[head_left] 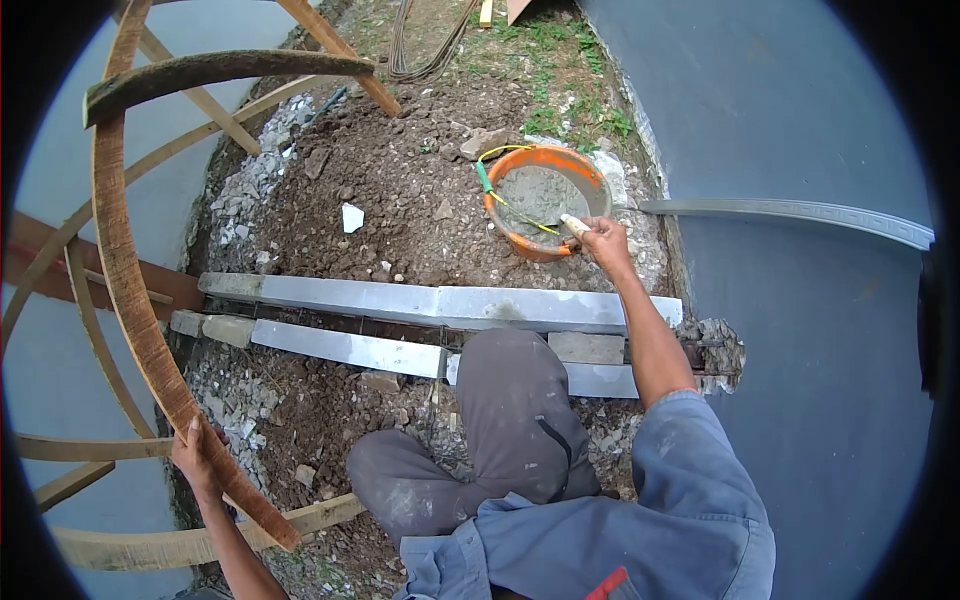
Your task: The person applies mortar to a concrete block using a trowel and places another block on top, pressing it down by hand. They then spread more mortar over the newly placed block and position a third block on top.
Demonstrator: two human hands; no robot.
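Observation:
My right hand (605, 243) reaches forward and grips the pale wooden handle of a trowel (573, 225) at the near rim of an orange bucket (590, 176) filled with wet grey mortar. My left hand (192, 455) is down at the lower left, wrapped around a curved wooden plank (125, 270) that arcs upward. My bent knee in grey trousers (505, 400) rests over two long grey concrete strips (420, 303) laid side by side across the dirt.
Rough brown soil and grey gravel (240, 190) surround the strips. More wooden planks (215, 70) cross at the upper left. A smooth grey wall (800, 120) with a moulded band (800, 211) stands at the right. Grass and cables lie beyond the bucket.

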